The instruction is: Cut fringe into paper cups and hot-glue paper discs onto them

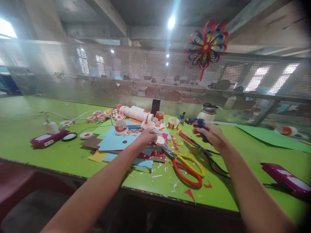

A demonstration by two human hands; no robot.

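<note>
My left hand [147,138] pinches a small white round disc [160,140] above the stacked coloured paper [119,141]. My right hand [213,137] is wrapped round a dark blue glue gun [199,123]. A pale glue stick [224,123] sticks out behind it, and its nose points left. Big scissors [187,170] with one red and one yellow handle lie below the disc. A long red and black tool [187,137] rests between my hands; its kind I cannot make out. Cut paper cups [173,123] stand just beyond.
Joined white cups [136,112] lie at the back, near a tumbler [207,111]. Purple power strips [48,139] lie left and right, with cables. Red-and-white discs [86,135] and paper scraps litter the green table [73,155]. A paper flower [207,47] hangs on the mesh partition.
</note>
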